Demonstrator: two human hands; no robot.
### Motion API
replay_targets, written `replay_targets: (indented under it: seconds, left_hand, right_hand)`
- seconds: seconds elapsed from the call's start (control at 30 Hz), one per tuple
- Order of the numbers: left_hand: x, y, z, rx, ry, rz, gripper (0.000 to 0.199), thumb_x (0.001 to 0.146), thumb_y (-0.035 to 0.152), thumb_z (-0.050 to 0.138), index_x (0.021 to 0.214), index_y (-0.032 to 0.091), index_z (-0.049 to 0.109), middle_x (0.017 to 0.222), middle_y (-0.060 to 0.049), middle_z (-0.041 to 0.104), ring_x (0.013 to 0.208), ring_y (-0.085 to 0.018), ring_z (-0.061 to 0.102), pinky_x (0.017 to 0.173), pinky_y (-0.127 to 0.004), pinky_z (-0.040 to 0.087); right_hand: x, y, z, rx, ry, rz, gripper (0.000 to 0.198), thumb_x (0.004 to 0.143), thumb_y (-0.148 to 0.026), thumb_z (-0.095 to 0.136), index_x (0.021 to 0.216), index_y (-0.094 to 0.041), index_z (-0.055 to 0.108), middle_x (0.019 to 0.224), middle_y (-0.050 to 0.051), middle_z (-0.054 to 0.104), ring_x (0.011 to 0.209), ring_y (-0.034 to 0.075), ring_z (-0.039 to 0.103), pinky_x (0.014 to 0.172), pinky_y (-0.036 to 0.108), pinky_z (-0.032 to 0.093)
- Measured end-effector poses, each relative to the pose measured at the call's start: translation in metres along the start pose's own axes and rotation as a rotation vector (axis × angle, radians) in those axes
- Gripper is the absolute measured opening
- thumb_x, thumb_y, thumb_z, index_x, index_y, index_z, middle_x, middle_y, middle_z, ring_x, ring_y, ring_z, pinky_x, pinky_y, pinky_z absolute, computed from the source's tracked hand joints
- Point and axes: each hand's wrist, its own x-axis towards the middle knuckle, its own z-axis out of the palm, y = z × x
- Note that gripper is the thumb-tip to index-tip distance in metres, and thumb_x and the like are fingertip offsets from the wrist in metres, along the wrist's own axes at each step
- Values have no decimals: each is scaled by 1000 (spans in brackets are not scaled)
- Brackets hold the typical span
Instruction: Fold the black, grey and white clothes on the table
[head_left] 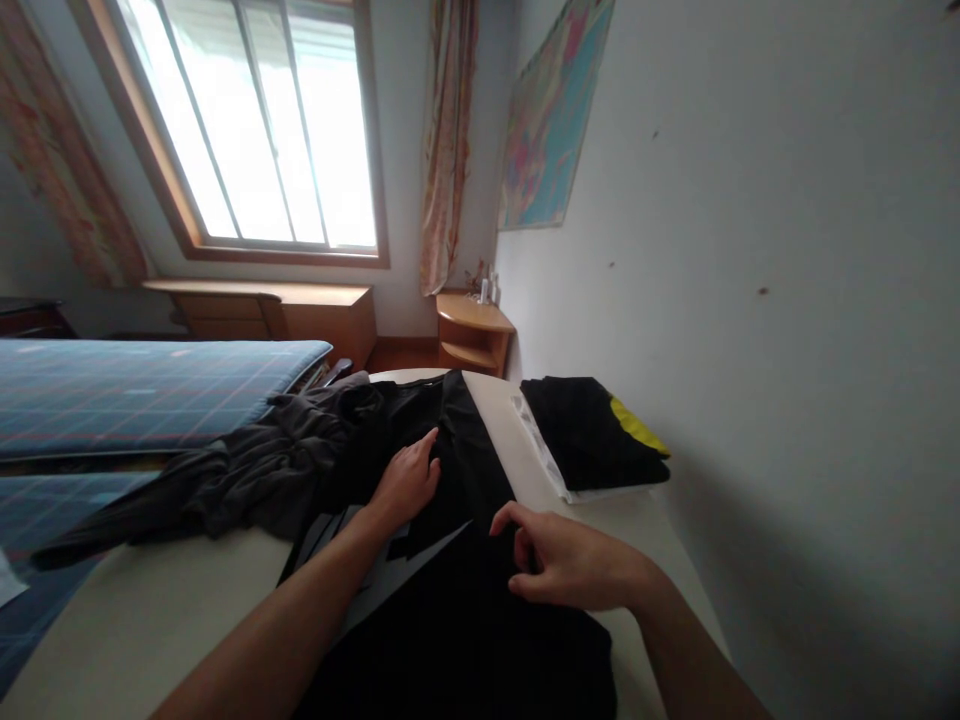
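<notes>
A black garment [450, 620] with a grey printed patch lies spread over the pale table [187, 600]. My left hand [409, 480] rests on or just above its far part, fingers stretched forward and nothing in them. Over the right side of the garment is my right hand [562, 560], with bent fingers and a gap between index finger and thumb. No cloth shows in that gap. Whether the right fingertips touch the garment I cannot tell. Part of the grey print is hidden under my left forearm.
Left of the garment, a crumpled dark grey garment [255, 470] hangs over the table edge towards a blue plaid mattress [150, 390]. On the right, a folded black cloth with a yellow patch [589, 435] lies on white sheeting, close to the wall [787, 400].
</notes>
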Motion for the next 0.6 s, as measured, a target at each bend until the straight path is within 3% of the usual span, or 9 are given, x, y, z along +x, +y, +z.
replay_targets:
  seconds: [0.13,0.3,0.43,0.53,0.6]
  left_hand:
    - [1,4,-5,-16,-60,9,48,101,30,37,147,17,37,131,-13,65,121,-25,60,107,-43,42]
    - [1,-1,-1,59,-175,-17,57,101,33,37,153,14,25,150,-16,46,141,-26,41,115,-50,29]
    - [3,-12,4,140,-225,-42,60,98,29,38,153,10,24,157,-17,36,147,-29,28,117,-52,24]
    - [4,-16,4,160,-192,-65,63,95,24,42,153,9,24,156,-18,38,146,-30,31,117,-52,26]
    - [3,-15,2,154,-143,-46,64,91,20,46,151,9,28,152,-18,43,142,-29,39,115,-49,31]
  right_hand:
    - [4,-8,0,194,44,-103,36,84,-26,61,119,-22,54,70,-8,54,60,9,47,55,20,35]
    - [13,-10,3,339,114,-176,26,91,-37,58,111,-20,58,66,-8,46,59,8,40,54,20,31]
    - [22,-9,11,432,81,-189,22,92,-32,56,109,-18,58,70,-6,53,63,9,51,60,21,40]
    - [25,-2,15,443,-6,-175,20,93,-24,51,112,-19,55,81,-2,64,72,11,61,69,24,47]
    - [26,6,13,355,23,-147,21,90,-19,50,110,-19,57,84,-1,66,72,11,62,67,23,46]
